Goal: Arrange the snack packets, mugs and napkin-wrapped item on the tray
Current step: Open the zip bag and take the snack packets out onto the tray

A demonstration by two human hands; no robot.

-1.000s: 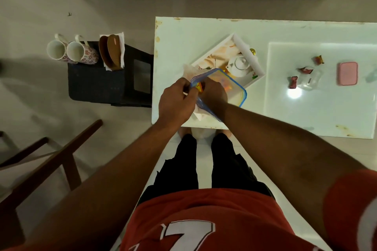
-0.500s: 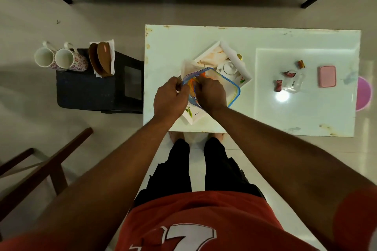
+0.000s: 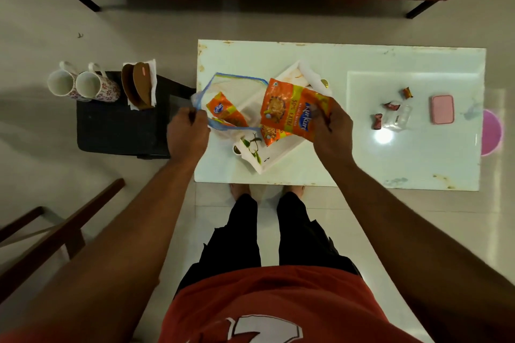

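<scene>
Our left hand pinches the zip bag by its rim; our right hand grips a snack packet over the tray. We should lay it flat, leaving room for the mugs.

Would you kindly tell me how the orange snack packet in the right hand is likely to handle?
The orange snack packet is probably light: the right hand holds it up by one edge. It looks floppy, its foil creased and bending where held. Its glossy surface may be slippery, so it could slide on the tray.
</scene>
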